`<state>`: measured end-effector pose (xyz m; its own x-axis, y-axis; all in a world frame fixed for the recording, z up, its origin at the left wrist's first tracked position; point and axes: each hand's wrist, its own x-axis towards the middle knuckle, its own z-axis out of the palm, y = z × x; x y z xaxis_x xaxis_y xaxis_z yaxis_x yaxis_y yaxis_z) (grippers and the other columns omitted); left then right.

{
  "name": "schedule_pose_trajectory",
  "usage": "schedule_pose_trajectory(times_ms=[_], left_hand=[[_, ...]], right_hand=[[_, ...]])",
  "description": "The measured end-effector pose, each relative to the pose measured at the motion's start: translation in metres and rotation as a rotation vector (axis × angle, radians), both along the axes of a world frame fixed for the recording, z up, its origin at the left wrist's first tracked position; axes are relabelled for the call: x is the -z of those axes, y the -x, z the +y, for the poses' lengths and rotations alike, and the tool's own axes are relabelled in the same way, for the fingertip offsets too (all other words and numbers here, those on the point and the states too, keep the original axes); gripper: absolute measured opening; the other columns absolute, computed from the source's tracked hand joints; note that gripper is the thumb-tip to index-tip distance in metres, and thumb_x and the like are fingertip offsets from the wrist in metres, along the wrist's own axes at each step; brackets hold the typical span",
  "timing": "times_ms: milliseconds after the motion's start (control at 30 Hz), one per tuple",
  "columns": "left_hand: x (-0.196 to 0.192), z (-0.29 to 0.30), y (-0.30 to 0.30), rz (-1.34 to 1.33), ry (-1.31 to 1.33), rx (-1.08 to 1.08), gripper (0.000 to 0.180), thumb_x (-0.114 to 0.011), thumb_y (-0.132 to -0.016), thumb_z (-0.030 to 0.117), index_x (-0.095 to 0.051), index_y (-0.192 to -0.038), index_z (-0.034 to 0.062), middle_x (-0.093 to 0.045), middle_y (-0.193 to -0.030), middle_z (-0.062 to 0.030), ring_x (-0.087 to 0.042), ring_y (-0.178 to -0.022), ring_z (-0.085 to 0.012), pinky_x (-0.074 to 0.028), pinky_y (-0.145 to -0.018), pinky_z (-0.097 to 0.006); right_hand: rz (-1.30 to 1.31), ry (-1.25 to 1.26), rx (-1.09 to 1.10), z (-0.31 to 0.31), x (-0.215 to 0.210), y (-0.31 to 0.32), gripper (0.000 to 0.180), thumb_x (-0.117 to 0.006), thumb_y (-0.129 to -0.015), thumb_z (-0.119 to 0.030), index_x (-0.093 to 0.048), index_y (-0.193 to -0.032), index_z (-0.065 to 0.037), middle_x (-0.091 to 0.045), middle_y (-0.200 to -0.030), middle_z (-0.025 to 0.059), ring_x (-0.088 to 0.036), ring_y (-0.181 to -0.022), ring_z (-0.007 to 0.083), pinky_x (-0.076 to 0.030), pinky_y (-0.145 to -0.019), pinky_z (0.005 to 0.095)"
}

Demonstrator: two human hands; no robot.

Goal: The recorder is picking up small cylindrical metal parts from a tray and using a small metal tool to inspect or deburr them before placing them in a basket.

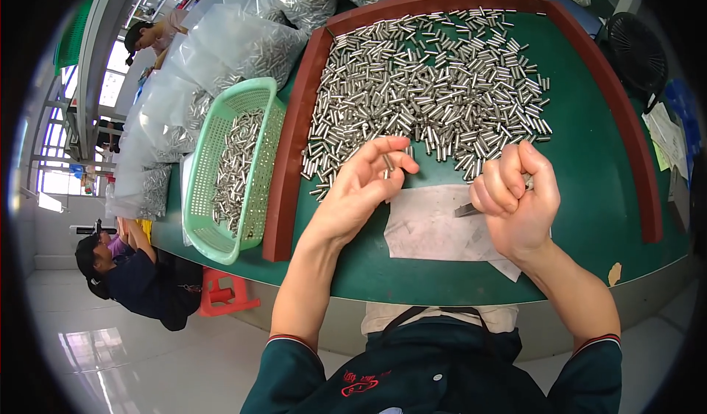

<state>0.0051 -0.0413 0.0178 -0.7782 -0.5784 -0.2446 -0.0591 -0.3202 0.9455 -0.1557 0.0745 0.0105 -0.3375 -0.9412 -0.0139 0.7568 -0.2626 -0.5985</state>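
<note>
I judge I am in the checking step: my left hand (361, 186) fingers pinch one metal pin (388, 163), my right hand (515, 193) is closed on several pins, the pile (431, 83) just beyond the fingers, so next needs a careful release.

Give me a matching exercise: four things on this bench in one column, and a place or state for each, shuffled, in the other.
Things:
1. left hand
2. right hand
3. green basket
4. paper sheet

Places or states:
A. flat on the green mat below both hands
B. closed in a fist around a tool
C. pinching one metal pin
D. left of the red-rimmed tray, part filled with pins

Pairs: 1-C, 2-B, 3-D, 4-A
</note>
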Motion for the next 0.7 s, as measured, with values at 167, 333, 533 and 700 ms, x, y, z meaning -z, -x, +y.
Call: schedule_pose_trajectory(times_ms=[167, 333, 533, 700], left_hand=[[0.0036, -0.001, -0.0023, 0.037, -0.065, 0.051, 0.035, -0.039, -0.082, -0.003, -0.038, -0.117, -0.0004, -0.055, -0.091, -0.0098, -0.043, -0.066, -0.0065, -0.037, -0.059, -0.018], [0.0038, 0.0006, -0.0019, 0.043, -0.035, 0.011, 0.034, -0.041, -0.083, -0.001, -0.038, -0.117, -0.0016, -0.056, -0.086, -0.0132, -0.043, -0.061, -0.0066, -0.036, -0.054, -0.018], [0.002, 0.001, -0.001, 0.018, -0.05, -0.017, 0.034, -0.044, -0.083, -0.001, -0.039, -0.117, -0.002, -0.057, -0.083, -0.0156, -0.043, -0.056, -0.0067, -0.036, -0.048, -0.018], [-0.001, 0.0013, -0.0011, 0.0, -0.054, -0.026, 0.035, -0.046, -0.082, -0.001, -0.037, -0.116, -0.0032, -0.058, -0.083, -0.0168, -0.042, -0.052, -0.0064, -0.036, -0.046, -0.017]], right_hand=[[-0.014, 0.009, -0.008, -0.0002, -0.0009, -0.0003, 0.039, -0.03, -0.088, -0.028, -0.026, -0.052, -0.013, -0.024, -0.04, -0.0023, -0.015, -0.038, 0.0077, -0.017, -0.04, 0.0238], [0.006, 0.006, -0.003, 0.0, -0.0019, -0.0007, 0.038, -0.03, -0.087, -0.027, -0.026, -0.053, -0.013, -0.024, -0.04, -0.0024, -0.015, -0.038, 0.0076, -0.016, -0.04, 0.0237], [0.012, -0.003, 0.008, 0.0004, -0.0022, -0.0013, 0.037, -0.031, -0.086, -0.027, -0.026, -0.053, -0.013, -0.024, -0.04, -0.0025, -0.015, -0.038, 0.0077, -0.016, -0.04, 0.0236], [0.01, -0.01, 0.009, 0.0005, -0.003, -0.0012, 0.036, -0.031, -0.086, -0.027, -0.026, -0.053, -0.013, -0.024, -0.04, -0.0024, -0.016, -0.038, 0.0078, -0.017, -0.04, 0.0235]])
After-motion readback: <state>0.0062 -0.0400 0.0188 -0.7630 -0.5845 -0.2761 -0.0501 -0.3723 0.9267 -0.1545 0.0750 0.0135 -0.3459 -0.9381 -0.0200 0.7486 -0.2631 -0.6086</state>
